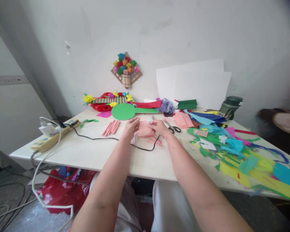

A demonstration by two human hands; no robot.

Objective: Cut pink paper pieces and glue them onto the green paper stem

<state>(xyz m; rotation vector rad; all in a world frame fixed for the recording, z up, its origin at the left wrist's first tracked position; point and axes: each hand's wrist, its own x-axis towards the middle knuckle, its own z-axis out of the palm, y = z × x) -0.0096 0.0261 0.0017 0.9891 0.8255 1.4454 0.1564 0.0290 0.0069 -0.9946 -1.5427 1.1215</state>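
Note:
A piece of pink crepe paper (pixel 145 129) is stretched between my two hands, low over the table. My left hand (pixel 131 128) has its fingers curled at the paper's left edge. At the right edge, my right hand (pixel 159 126) pinches the paper between thumb and fingers. A small whitish thing (pixel 149 119) shows by the right fingertips; its kind is unclear. Rolled pink paper sticks (pixel 111 127) lie to the left, and a few more pink strips (pixel 155 141) are under and beside the right hand. Black-handled scissors (pixel 174 129) rest just right of it.
A black cord (pixel 94 139) runs from the power strip (pixel 47 141) across the table to my hands. Behind lies a green paper disc with a handle (pixel 123 111). Coloured paper scraps (pixel 234 148) cover the right side, with a dark bottle (pixel 229 108) behind them.

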